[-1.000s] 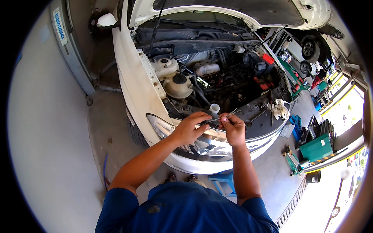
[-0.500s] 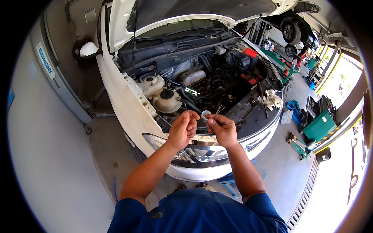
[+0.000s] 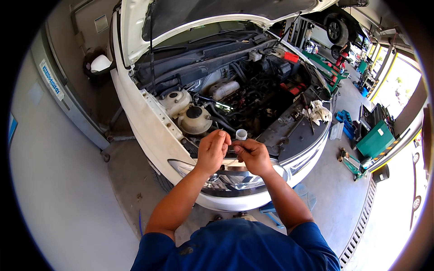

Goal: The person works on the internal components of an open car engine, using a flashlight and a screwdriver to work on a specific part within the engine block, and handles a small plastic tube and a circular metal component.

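My left hand (image 3: 211,153) is closed, its fingertips pinched on a thin wire just in front of the engine bay. My right hand (image 3: 252,157) is also pinched on the thin wire, with its fingertips almost touching those of the left; the wire is largely hidden by my fingers. Just behind my hands stands a small white cylindrical cup or opening (image 3: 241,134). To its left is a cream reservoir with a black cap (image 3: 192,124). Below the hands lies the headlight (image 3: 230,180) of the white car, whose bonnet (image 3: 226,13) is raised.
At the left are a wall (image 3: 54,171) and a metal post (image 3: 72,108). Long tools and a rag (image 3: 320,113) lie on the bay's right edge. At the right are a green cabinet (image 3: 375,140), a trolley jack (image 3: 350,165) and a distant person in red (image 3: 344,56). A blue stool (image 3: 294,201) is by the bumper.
My hands have drawn closer together and the left has turned more upright, its fingers curling in. Less of the wire shows now. The view has shifted, with the car appearing further left.
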`<state>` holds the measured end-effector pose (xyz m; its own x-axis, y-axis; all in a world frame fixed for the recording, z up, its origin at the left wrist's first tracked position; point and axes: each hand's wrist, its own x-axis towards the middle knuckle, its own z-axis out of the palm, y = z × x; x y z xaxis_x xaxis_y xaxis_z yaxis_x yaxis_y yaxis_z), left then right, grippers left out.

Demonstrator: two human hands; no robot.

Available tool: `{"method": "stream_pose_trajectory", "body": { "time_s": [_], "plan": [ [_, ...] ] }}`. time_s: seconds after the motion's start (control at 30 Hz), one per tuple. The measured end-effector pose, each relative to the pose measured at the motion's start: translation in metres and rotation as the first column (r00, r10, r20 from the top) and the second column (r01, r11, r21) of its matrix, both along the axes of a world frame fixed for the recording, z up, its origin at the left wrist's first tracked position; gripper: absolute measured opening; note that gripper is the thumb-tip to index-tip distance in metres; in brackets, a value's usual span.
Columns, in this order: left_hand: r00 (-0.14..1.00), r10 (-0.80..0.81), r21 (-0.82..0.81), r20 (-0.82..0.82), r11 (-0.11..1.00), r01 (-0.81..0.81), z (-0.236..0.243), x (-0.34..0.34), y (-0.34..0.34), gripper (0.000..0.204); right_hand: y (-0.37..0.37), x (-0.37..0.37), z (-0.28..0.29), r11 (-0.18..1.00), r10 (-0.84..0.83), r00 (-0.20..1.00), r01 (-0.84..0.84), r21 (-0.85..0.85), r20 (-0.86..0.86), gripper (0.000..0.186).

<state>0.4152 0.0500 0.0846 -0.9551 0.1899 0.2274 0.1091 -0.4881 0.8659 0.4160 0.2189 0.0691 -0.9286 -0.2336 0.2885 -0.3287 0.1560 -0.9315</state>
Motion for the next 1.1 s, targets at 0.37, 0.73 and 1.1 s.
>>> {"method": "stream_pose_trajectory", "body": {
  "time_s": [0.37,0.73,1.1],
  "plan": [
    [0.970,0.048,-0.393,-0.237,0.909,-0.141,-0.001,-0.011,0.013,0.039,0.004,-0.004,0.027,0.901,0.037,0.865,0.188,0.391,-0.500,0.007],
    [0.990,-0.138,-0.504,-0.036,0.858,0.101,-0.001,-0.016,0.021,0.041,0.034,-0.009,0.028,0.771,0.217,0.819,0.190,0.608,-0.531,0.017],
    [0.842,-0.438,-0.137,0.315,0.857,0.497,0.014,-0.018,0.028,0.027,0.067,-0.016,0.071,0.911,0.262,0.818,-0.035,0.411,-0.512,0.021]
  ]
}}
